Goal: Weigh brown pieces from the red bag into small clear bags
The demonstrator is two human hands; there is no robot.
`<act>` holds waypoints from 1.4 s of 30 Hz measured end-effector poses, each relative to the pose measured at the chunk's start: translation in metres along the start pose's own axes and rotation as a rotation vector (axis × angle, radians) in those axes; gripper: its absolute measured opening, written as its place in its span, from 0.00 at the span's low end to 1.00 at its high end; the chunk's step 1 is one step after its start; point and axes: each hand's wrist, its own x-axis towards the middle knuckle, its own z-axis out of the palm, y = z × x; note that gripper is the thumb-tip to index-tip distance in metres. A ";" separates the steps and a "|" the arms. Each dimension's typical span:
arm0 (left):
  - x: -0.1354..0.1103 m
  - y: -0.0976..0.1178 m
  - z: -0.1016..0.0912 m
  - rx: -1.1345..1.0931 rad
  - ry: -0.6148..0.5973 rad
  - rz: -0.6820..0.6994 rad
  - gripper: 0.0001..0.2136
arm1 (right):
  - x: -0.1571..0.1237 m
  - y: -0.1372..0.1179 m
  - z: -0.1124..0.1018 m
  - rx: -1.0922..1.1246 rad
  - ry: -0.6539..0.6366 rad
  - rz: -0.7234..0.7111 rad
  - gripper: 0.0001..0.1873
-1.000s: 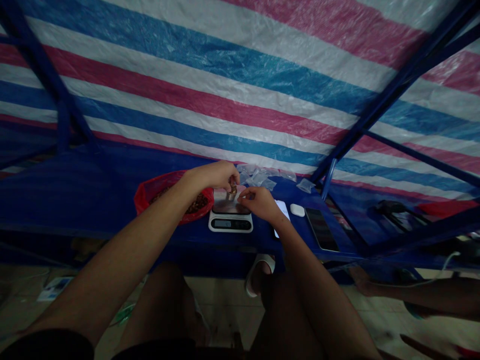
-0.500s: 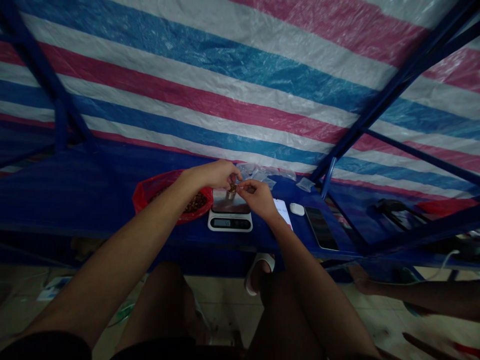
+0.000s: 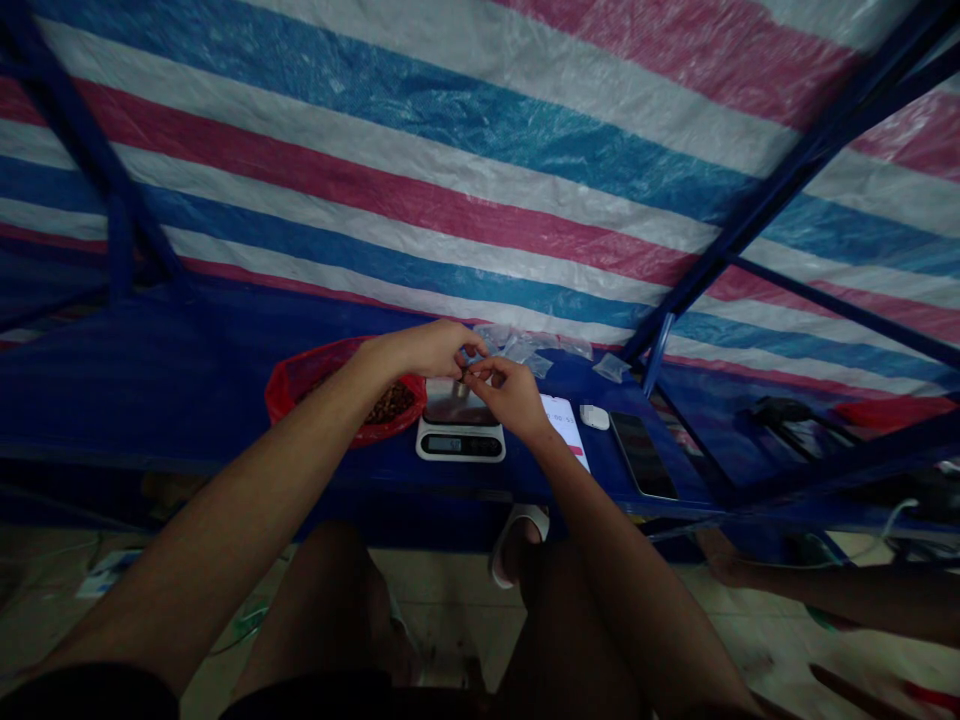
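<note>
Item one: a small, silver-coloured metal cup (image 3: 460, 389), standing on the pan of a white, flat kitchen scale with a dark display strip (image 3: 461, 445). It sits directly beneath my fingertips, long axis apparently upright, mouth toward me and partly covered. My left hand (image 3: 444, 350) comes over it from the left and far side; my right hand (image 3: 517, 398) meets it from the right. Both are at the mouth; which is nearer I cannot tell.

Cup, appearance: dull sheen, plain wall, rim mostly hidden.

Left hand: fingers curled down, loosely bunched; grip, if any, not visible. Right hand: thumb and forefinger nearly together; whether anything small is pinched there, I cannot tell.

Adjoining, left: a red, thin plastic bag, open-topped (image 3: 280, 392), containing small, brown, rounded pieces (image 3: 393, 403). Far right: clear, crinkled plastic packets (image 3: 517, 345).
</note>
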 end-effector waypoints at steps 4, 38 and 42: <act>-0.003 0.004 -0.002 -0.041 0.002 -0.046 0.20 | -0.001 0.000 0.002 -0.015 -0.003 -0.016 0.06; -0.007 -0.041 0.008 0.115 0.113 -0.160 0.20 | 0.026 0.045 -0.011 -0.264 -0.080 -0.076 0.11; -0.015 -0.037 0.003 0.097 0.184 -0.118 0.18 | 0.023 0.030 -0.016 -0.017 0.086 -0.065 0.10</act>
